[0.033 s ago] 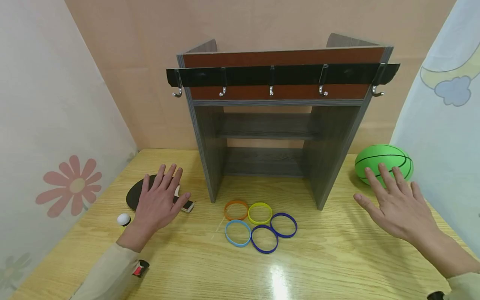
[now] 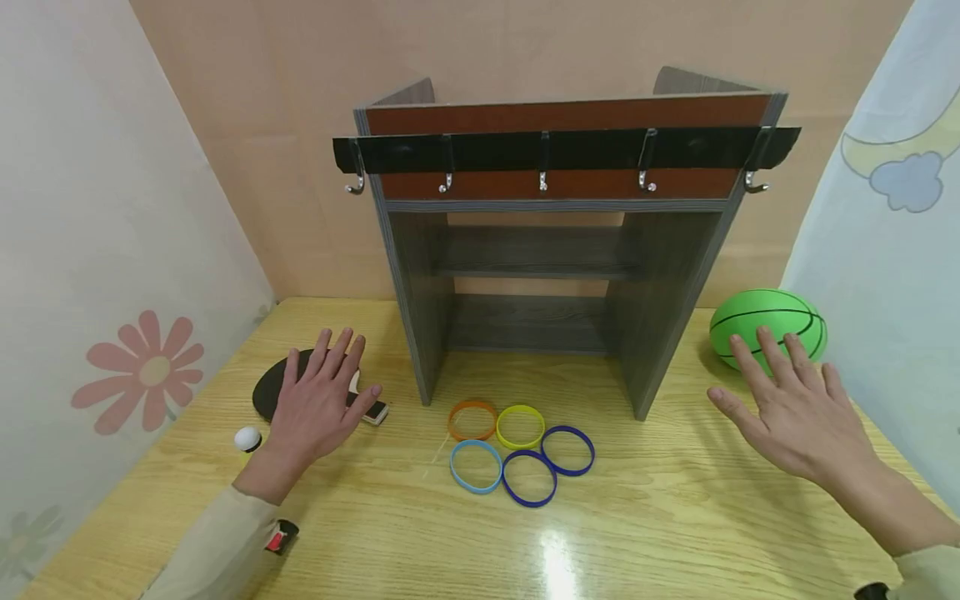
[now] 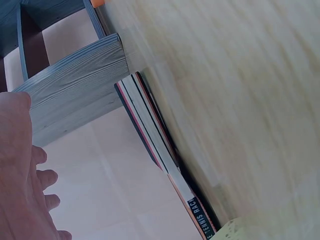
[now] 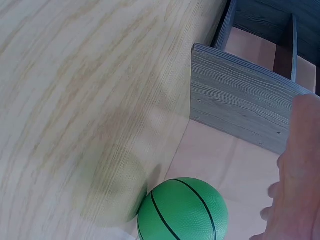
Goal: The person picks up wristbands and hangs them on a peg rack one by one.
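My left hand (image 2: 317, 408) hovers with fingers spread and holds nothing. Below it lies a black table tennis racket (image 2: 270, 390), partly hidden by the hand; the racket's striped handle (image 3: 145, 117) shows in the left wrist view. Off to the right, my right hand (image 2: 798, 417), also spread, holds nothing and covers part of a green ball (image 2: 768, 307) with black lines. Between the hands, several rings lie flat on the table: an orange ring (image 2: 472, 403), a yellow ring (image 2: 521, 408), a light blue ring (image 2: 453, 467) and two dark blue rings, one in front (image 2: 529, 504).
A grey wooden shelf unit (image 2: 671, 275) stands behind the rings. Across its top runs a black strip (image 2: 495, 152) with several metal hooks (image 2: 543, 180). A small white ball (image 2: 246, 438) sits left of my left wrist. Walls close in the wooden table (image 2: 637, 533) behind and at both sides.
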Tool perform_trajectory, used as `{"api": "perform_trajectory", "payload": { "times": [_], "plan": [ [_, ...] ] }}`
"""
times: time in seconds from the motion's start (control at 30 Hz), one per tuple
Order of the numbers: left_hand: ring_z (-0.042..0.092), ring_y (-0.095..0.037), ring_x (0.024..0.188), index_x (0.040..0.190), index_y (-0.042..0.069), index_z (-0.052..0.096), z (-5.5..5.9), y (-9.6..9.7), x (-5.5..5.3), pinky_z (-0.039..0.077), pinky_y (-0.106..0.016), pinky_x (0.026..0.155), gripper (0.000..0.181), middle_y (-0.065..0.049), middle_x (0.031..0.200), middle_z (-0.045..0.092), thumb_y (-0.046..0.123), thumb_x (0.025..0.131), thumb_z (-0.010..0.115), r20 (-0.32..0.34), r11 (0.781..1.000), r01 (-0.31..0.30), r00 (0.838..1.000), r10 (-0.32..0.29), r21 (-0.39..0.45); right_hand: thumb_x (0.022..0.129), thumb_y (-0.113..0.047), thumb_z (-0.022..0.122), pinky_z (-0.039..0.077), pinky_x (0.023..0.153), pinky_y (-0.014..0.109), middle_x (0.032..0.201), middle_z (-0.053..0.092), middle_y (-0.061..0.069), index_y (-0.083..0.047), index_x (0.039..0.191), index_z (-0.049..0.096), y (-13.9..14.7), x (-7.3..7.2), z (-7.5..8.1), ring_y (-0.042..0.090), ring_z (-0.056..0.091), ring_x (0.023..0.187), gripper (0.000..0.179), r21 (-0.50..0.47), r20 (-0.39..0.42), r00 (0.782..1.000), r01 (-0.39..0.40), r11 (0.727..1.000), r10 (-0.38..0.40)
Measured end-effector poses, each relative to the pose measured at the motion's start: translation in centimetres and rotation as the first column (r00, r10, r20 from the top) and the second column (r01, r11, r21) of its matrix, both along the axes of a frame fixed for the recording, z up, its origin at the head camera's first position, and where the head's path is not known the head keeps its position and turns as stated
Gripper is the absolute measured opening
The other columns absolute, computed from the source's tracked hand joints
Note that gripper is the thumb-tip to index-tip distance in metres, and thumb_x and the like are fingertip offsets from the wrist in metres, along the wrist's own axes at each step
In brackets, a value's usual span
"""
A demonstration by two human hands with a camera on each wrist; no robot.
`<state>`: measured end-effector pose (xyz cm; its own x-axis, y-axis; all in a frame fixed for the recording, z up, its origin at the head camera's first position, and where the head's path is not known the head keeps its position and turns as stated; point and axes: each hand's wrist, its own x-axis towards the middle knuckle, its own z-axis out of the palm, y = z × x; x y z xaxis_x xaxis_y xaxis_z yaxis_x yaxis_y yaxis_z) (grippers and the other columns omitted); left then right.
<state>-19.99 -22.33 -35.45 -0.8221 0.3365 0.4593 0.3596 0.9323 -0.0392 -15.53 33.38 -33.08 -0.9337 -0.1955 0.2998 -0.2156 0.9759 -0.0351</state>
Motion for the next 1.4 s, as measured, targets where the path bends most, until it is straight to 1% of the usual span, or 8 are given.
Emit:
{"api": "perform_trajectory", "payload": {
  "times": [0.4,0.9,0.97,1.03,1.1,1.17,1.27,1.4],
  "plan": [
    [0.012,-0.032,0.141,0.147,0.007,0.033,-0.1,0.0,0.1,0.007,-0.062,0.107,0.071,-0.013,0.152,0.026,0.056,0.095,0.042,-0.009,1.0,0.007,1.0,-0.007,0.0,0.097,-0.049,0.043,-0.003,0.099,0.072,0.154,0.004,0.024,-0.011,0.153,0.008,0.3,0.3,-0.2,0.039,-0.011,0.138,0.076,-0.01,-0.003,1.0,0.006,1.0,-0.006],
    [0.009,-0.031,0.141,0.149,0.008,0.03,-0.5,0.3,0.1,0.002,-0.061,0.108,0.072,-0.013,0.153,0.023,0.056,0.096,0.04,0.023,1.0,0.022,0.999,-0.023,0.014,0.097,-0.048,0.044,-0.019,0.102,0.058,0.154,0.003,0.024,-0.009,0.152,0.011,0.1,0.4,-0.3,0.037,-0.012,0.139,0.076,-0.008,-0.011,1.0,-0.013,1.0,0.013],
    [0.011,-0.032,0.141,0.148,0.007,0.03,-0.5,0.5,0.0,0.006,-0.061,0.108,0.071,-0.013,0.153,0.023,0.054,0.096,0.042,0.014,0.998,0.04,0.999,-0.041,0.045,0.096,-0.048,0.046,-0.016,0.104,0.059,0.154,0.006,0.024,-0.005,0.151,0.016,-0.2,0.6,-0.4,0.041,-0.006,0.139,0.076,-0.008,-0.03,0.999,-0.03,1.0,0.03],
    [0.015,-0.035,0.139,0.148,0.005,0.031,-0.3,0.8,-0.2,0.012,-0.061,0.107,0.069,-0.014,0.152,0.025,0.049,0.096,0.048,0.002,0.991,0.082,0.997,-0.082,0.108,0.092,-0.047,0.055,0.001,0.107,0.064,0.149,0.021,0.026,0.0,0.146,0.031,-0.8,0.8,-0.7,0.046,0.013,0.136,0.075,-0.004,-0.089,0.993,-0.072,0.997,0.071],
    [0.022,-0.037,0.137,0.146,0.003,0.034,-0.1,1.3,-0.4,0.024,-0.059,0.104,0.066,-0.016,0.15,0.029,0.041,0.095,0.054,-0.004,0.968,0.141,0.99,-0.143,0.207,0.085,-0.039,0.066,0.026,0.1,0.063,0.135,0.042,0.026,0.004,0.132,0.049,-1.7,1.1,-1.0,0.047,0.037,0.123,0.065,0.0,-0.156,0.98,-0.126,0.992,0.124],
    [0.032,-0.038,0.131,0.143,0.002,0.038,0.2,2.0,-0.6,0.033,-0.057,0.099,0.062,-0.017,0.146,0.035,0.032,0.093,0.06,-0.018,0.924,0.203,0.978,-0.209,0.325,0.078,-0.031,0.072,0.048,0.079,0.054,0.112,0.057,0.02,0.003,0.111,0.062,-2.9,1.5,-1.6,0.04,0.054,0.1,0.048,0.005,-0.203,0.965,-0.171,0.985,0.169],
    [0.048,-0.035,0.116,0.136,0.001,0.047,0.6,3.1,-1.1,0.046,-0.052,0.088,0.051,-0.017,0.134,0.047,0.019,0.091,0.064,-0.07,0.829,0.276,0.958,-0.278,0.486,0.072,-0.02,0.074,0.049,0.049,0.037,0.085,0.061,0.003,-0.007,0.088,0.068,-4.9,2.0,-2.5,0.023,0.06,0.072,0.022,-0.011,-0.209,0.951,-0.233,0.972,0.226],
    [0.059,-0.028,0.1,0.124,-0.003,0.056,1.3,4.7,-1.9,0.053,-0.041,0.082,0.037,-0.016,0.117,0.058,0.002,0.088,0.065,-0.205,0.669,0.375,0.924,-0.322,0.642,0.072,-0.014,0.075,0.044,0.044,0.025,0.073,0.055,-0.012,-0.016,0.077,0.067,-7.3,1.8,-3.7,0.006,0.053,0.061,0.011,-0.083,-0.162,0.938,-0.323,0.943,0.307]
  ]
}}
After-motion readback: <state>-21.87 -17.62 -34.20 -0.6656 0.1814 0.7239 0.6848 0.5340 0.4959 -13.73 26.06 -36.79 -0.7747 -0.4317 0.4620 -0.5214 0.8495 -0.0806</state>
